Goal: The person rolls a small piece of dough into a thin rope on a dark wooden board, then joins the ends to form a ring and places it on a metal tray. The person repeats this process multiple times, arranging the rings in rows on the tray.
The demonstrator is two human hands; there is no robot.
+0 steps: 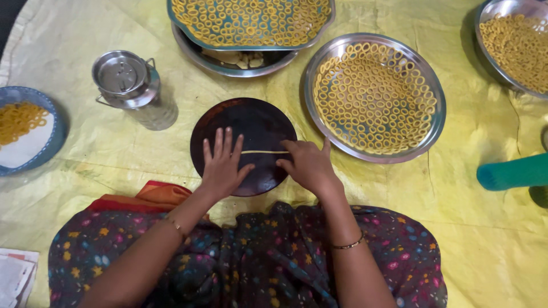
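A round dark wooden board lies on a yellow sheet in front of me. Across it runs a thin pale strand of dough. My left hand rests flat on the board with fingers spread, at the strand's left end. My right hand lies over the board's right edge, its fingers curled at the strand's right end. Whether either hand presses on the strand I cannot tell. A steel plate filled with small yellow dough rings sits just right of the board.
A lidded steel can stands to the left. Beyond the board a ring-filled tray rests on a steel bowl. A blue plate with rings, another steel plate, a green object and papers lie around.
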